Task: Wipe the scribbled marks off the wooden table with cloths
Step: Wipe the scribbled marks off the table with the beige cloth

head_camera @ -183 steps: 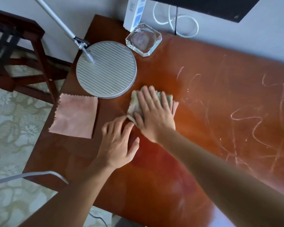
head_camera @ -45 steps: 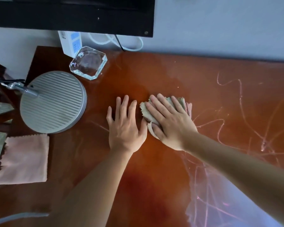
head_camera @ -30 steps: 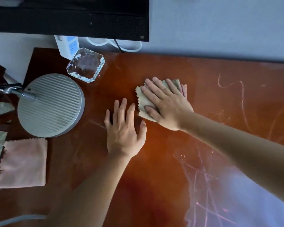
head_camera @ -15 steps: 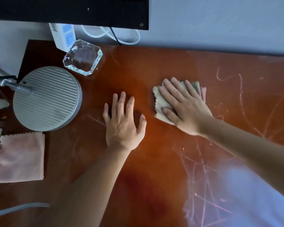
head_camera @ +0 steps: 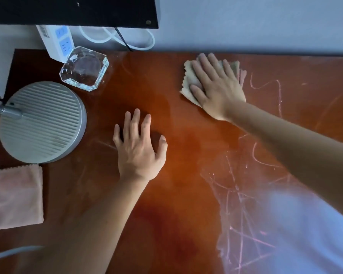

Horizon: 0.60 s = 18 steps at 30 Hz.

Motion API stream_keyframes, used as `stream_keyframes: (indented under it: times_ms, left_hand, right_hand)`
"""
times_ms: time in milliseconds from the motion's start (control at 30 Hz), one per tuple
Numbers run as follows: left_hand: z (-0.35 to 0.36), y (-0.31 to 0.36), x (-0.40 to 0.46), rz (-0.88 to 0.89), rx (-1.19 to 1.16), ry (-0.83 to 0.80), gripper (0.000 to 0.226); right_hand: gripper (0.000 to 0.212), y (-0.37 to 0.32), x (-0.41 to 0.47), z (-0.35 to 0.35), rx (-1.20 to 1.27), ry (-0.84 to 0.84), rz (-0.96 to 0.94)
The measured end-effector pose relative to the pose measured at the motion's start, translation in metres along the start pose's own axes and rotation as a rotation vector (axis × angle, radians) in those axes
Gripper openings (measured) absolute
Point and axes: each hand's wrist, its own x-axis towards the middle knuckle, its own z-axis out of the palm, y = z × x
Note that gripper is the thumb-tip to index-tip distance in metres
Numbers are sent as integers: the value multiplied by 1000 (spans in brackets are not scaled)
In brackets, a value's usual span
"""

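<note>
1. Nearest the viewer, towards the near edge on the right side of the bench [head_camera: 186, 204], lies the thickest tangle of scribbled marks [head_camera: 238, 204]: pale pink lines crossing one another, partly washed out by a bluish glare at the near right corner.
2. The left hand [head_camera: 139, 147] lies flat on bare wood near the middle of the bench, fingers straight and a little spread, holding nothing. It looks like a brace, not a wiping hand.
3. At the left edge a pink cloth [head_camera: 14, 196] lies flat and untouched, just beside the round grey lamp base [head_camera: 42, 121].
4. Further back, near the far edge, the right hand [head_camera: 216, 84] presses the beige cloth [head_camera: 188, 76] down with straight, spread fingers pointing at the far edge. The cloth is folded and roughly square, so it has no clear long axis; its scalloped edge faces left.
5. More marks [head_camera: 265, 86] begin just right of that cloth and run towards the right edge.
6. So the remaining work lies to the right of the cloth and towards the near edge. The right hand is the nearer one and already carries the cloth.
</note>
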Motion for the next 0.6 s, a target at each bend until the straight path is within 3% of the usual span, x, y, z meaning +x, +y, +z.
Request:
stream_keyframes:
  times_ms: [133,267,467,600]
  left_hand:
    - [-1,1,0,-2,-5,-12,64]
    - [-3,3,0,-8,-12,-28,64]
    - [-4,3,0,-15,-25,-12,64]
    - [-4,3,0,-18,-18,-25,65]
  right_hand:
    - [68,-22,-87,21,-12,-14,-113]
    - [70,-10,-76,18,-48,-63,-175]
    - [70,21,15,-4,-51,-18,33]
    - [69,-4,-15,4,0,5,51]
